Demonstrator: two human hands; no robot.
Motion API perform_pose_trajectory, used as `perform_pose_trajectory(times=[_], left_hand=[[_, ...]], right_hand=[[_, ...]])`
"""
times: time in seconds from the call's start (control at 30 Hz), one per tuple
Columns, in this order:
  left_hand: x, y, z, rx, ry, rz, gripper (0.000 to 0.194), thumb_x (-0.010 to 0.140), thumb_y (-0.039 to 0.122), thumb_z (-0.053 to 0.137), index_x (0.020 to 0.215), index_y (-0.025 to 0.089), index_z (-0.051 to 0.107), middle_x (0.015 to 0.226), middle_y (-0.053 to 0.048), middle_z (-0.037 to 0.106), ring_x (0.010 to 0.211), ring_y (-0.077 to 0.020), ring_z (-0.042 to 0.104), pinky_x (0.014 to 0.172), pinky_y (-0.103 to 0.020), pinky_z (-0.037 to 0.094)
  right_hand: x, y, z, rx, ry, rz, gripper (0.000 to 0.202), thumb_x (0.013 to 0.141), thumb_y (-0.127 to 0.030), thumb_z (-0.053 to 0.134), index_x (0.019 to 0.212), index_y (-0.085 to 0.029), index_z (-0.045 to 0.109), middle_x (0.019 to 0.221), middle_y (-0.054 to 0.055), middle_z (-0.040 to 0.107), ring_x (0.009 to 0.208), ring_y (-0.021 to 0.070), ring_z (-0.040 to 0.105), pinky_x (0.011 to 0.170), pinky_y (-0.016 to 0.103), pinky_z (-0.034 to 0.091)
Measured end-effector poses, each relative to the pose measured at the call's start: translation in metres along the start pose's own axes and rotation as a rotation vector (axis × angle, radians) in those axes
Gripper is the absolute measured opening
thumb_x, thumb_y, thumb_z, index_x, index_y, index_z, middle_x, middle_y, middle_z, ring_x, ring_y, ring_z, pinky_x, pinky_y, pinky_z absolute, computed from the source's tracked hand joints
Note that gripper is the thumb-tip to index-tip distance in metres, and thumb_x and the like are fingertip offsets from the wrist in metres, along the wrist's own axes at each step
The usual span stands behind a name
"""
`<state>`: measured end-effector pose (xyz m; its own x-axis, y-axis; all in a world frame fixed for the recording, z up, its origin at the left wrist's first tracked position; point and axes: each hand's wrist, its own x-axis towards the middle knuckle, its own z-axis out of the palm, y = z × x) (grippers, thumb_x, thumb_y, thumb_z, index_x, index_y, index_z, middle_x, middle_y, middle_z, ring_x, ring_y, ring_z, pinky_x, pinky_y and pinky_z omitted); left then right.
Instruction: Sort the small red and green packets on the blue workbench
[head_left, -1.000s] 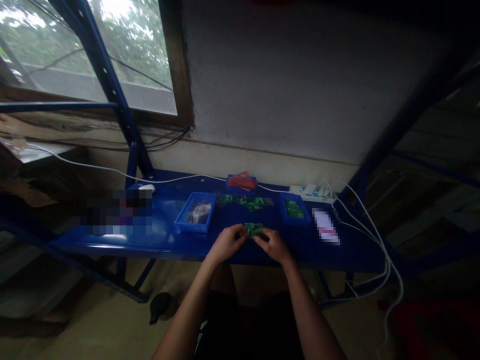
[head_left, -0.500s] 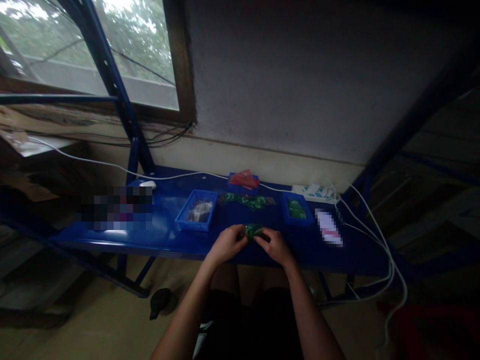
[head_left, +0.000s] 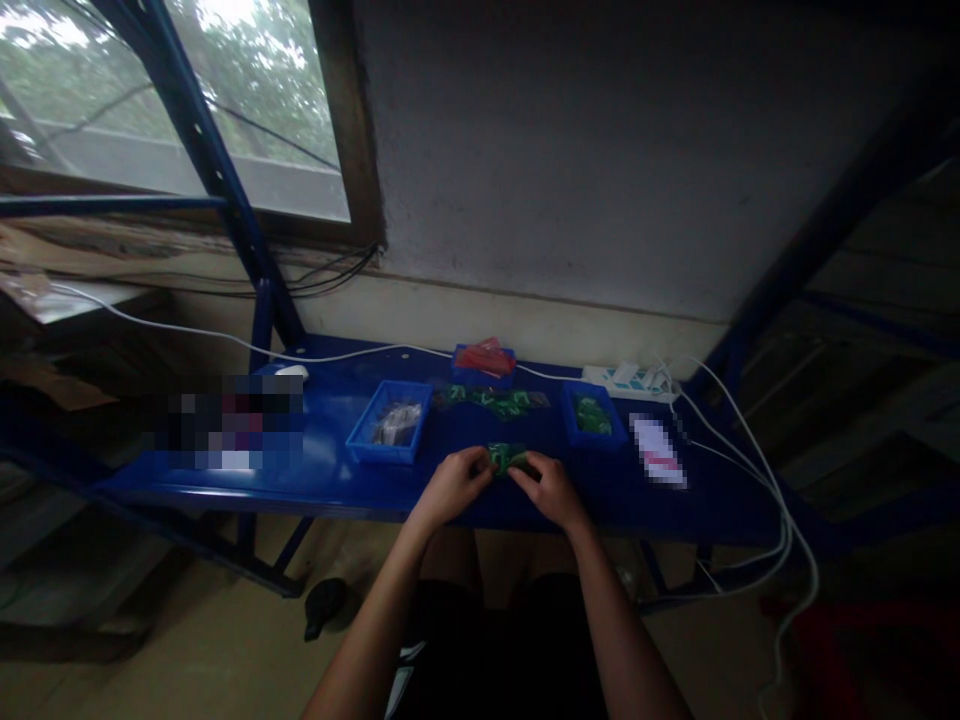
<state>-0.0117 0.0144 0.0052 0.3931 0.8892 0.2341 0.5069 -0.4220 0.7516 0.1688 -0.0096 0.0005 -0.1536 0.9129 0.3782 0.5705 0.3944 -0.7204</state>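
Note:
Near the front edge of the blue table [head_left: 300,440], my left hand [head_left: 459,485] and my right hand [head_left: 549,488] pinch a small green packet [head_left: 501,458] between them, one at each side. It looks like clear plastic with something green inside; its contents are too small to make out. Just beyond lies a row of similar green packets [head_left: 499,402]. Left of my hands stands a blue tray [head_left: 352,443] holding small silvery-grey packets [head_left: 396,422]. To the right, another blue tray [head_left: 611,440] holds green pieces [head_left: 592,414].
At the back, a small blue tray [head_left: 469,376] holds red plastic bags [head_left: 487,356]. A white power strip [head_left: 630,382] with cables lies at the back right, and a blurred-out white item [head_left: 658,450] in front of it. A white mouse-like object [head_left: 291,374] sits back left.
My hands stay in nearly the same place, still pinching the green packet, which has shifted slightly between the fingers. The camera view has moved a little.

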Motion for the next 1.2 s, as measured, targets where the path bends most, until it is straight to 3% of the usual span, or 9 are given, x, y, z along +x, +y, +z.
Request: perform_pose_trajectory(times=[1.2], left_hand=[[0.0005,0.001,0.0025,0.029,0.022,-0.004,0.021,0.083,0.029,0.047,0.067,0.017,0.052,0.062,0.001,0.055,0.058,-0.012,0.049,0.054,-0.023,0.029]], right_hand=[[0.0013,0.0033,0.0009,-0.009,0.024,0.007,0.014,0.081,-0.029,0.055,0.071,-0.02,0.061,0.071,0.003,0.066,0.071,0.0179,0.061,0.067,0.027,0.045]])
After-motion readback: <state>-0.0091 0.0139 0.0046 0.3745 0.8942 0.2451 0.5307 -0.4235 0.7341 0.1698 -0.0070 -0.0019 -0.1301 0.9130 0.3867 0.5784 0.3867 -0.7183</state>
